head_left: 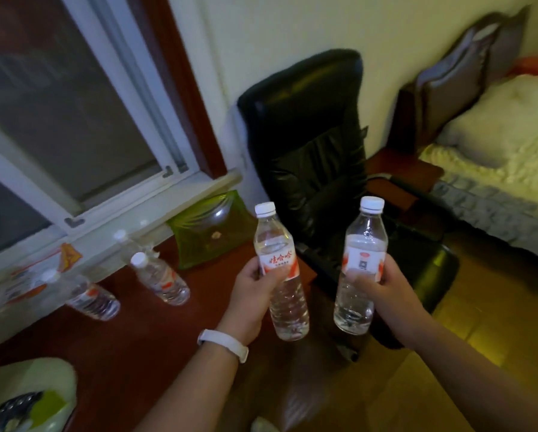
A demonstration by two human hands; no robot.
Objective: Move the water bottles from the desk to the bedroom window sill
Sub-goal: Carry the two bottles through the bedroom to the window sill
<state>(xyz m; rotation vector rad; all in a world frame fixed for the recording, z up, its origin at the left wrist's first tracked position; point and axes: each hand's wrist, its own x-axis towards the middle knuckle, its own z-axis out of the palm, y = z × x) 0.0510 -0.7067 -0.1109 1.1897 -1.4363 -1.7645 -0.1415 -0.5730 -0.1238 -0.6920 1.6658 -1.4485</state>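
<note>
I see left hand [255, 294] gripping left bottle [288, 307] at label, cap up. Right hand [386, 291] grips right bottle [365, 241] same way, just beside first. White wristband [224, 341] on left wrist. Near desk bottle [161, 280] and far desk bottle [91, 299] stand on red-brown desk [143, 344] below window sill [155, 213]. Green dish [211, 232] beside sill. Black chair [308, 135] behind held bottles. Bed [498, 157] at right.

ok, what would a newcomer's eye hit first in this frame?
Centre frame: the left hand grips the left bottle and the right hand grips the right bottle, both caps up, before the black chair. Lower left, more bottles stand on the red-brown top under the window, beside a green dish.
</note>
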